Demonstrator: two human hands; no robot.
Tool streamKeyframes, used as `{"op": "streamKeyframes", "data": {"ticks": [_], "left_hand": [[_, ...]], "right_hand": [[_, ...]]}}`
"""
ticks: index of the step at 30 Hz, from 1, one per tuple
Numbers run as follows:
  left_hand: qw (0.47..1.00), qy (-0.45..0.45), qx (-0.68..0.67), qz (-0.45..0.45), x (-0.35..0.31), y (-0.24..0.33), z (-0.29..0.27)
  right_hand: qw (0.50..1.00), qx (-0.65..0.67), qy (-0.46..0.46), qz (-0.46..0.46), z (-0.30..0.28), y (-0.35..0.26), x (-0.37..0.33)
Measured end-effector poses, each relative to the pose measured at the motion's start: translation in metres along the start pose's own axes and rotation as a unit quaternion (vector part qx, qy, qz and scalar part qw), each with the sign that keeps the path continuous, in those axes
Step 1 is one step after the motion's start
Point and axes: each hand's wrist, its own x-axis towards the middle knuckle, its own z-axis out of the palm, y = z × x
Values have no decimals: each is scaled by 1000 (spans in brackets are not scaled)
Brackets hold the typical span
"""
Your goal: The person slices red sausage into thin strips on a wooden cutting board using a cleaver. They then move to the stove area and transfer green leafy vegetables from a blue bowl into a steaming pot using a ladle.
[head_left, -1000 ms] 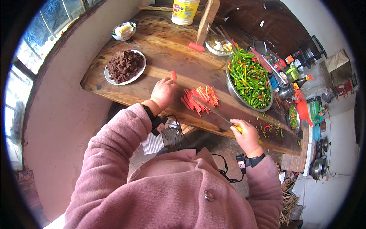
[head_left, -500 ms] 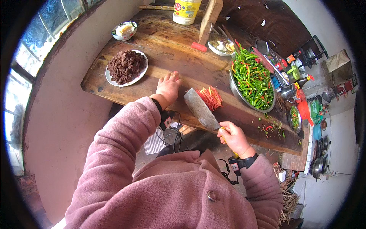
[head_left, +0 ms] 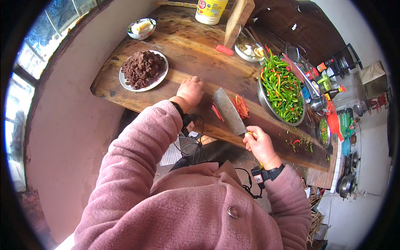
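My right hand grips the handle of a broad cleaver. Its grey blade lies across a small heap of thin red-orange vegetable strips, with some strips showing on either side of it. Left of the blade, my left hand rests on the wooden board, holding nothing, its fingers loosely bent and slightly apart. Beyond that hand stands a white plate piled with dark brown crumbly food. To the right, a metal basin is heaped with green and red chili peppers.
At the far left sits a bowl with a pale block in it. A white-and-yellow tub, a wooden post and a dish of food scraps stand along the back. Chopped bits and a smaller pepper bowl are at the right.
The cleaver has shifted right and onto the strip heap, parting some strips to its left. My left hand has bent its fingers more. The whole view has shifted slightly.
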Motion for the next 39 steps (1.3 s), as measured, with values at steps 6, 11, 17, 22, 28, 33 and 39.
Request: {"op": "streamKeyframes", "data": {"ticks": [6, 11, 17, 22, 28, 33, 39], "left_hand": [[997, -61, 39, 40, -26, 5, -17], [991, -41, -24, 124, -64, 4, -15], [976, 81, -104, 173, -83, 20, 9], [951, 162, -168, 200, -85, 27, 15], [951, 161, -162, 207, -87, 24, 14], [954, 177, -147, 191, -87, 24, 20], [956, 160, -160, 185, -88, 24, 19]], "right_hand": [[1000, 24, -7, -13, 3, 2, -3], [999, 17, -25, -12, 9, 7, -3], [960, -254, -26, -114, 15, 14, 6], [905, -400, -16, -145, 24, 9, 16], [877, -444, -27, -180, 25, -17, 10], [878, -450, -35, -159, 35, -29, 7], [878, -451, -46, -156, 41, -37, 5]]}}
